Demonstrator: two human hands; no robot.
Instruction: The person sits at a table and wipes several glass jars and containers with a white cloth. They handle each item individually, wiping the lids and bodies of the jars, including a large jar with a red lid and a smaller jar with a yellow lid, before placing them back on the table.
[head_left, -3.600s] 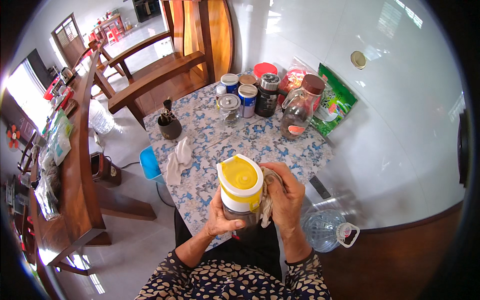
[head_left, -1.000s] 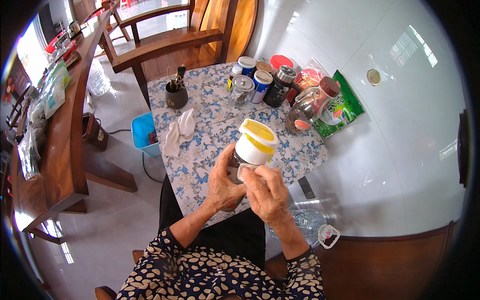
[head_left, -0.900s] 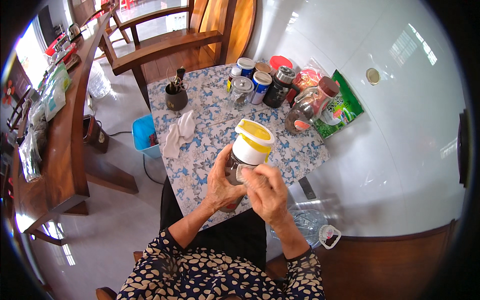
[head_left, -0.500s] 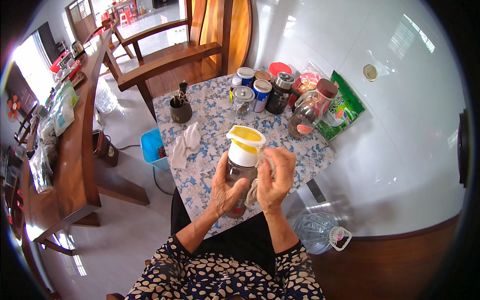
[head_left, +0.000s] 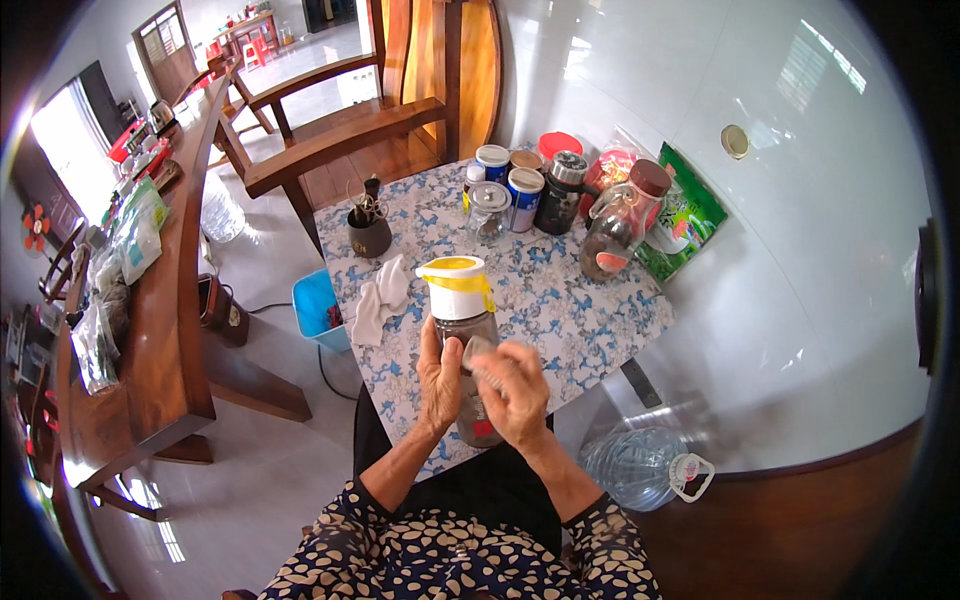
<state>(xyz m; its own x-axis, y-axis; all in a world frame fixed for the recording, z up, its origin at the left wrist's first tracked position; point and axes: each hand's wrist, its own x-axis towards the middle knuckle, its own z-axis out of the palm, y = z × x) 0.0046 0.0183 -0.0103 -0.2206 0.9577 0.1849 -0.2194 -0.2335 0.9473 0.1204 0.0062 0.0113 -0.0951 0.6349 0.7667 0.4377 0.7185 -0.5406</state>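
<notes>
My left hand [head_left: 438, 385] is wrapped round the left side of a dark see-through water bottle [head_left: 470, 327] with a white and yellow lid [head_left: 455, 287]. The bottle stands nearly upright close to my body, over the near edge of the table. My right hand [head_left: 512, 392] is closed on a greyish cloth [head_left: 477, 352] and presses it against the bottle's upper body, below the lid. Its fingers are a little blurred by motion. Most of the cloth is hidden in the hand.
On the flower-patterned table [head_left: 545, 320] lies a crumpled white cloth [head_left: 382, 302], near a dark pot [head_left: 369, 232]. Several jars and cans [head_left: 525, 198] stand at the back, beside a brown-lidded glass jug [head_left: 620, 225] and a green bag [head_left: 685, 215]. A large clear bottle [head_left: 635, 468] lies at right.
My right hand has moved down and left with the cloth, from beside the lid to the bottle's upper body. The bottle has turned and shifted slightly left.
</notes>
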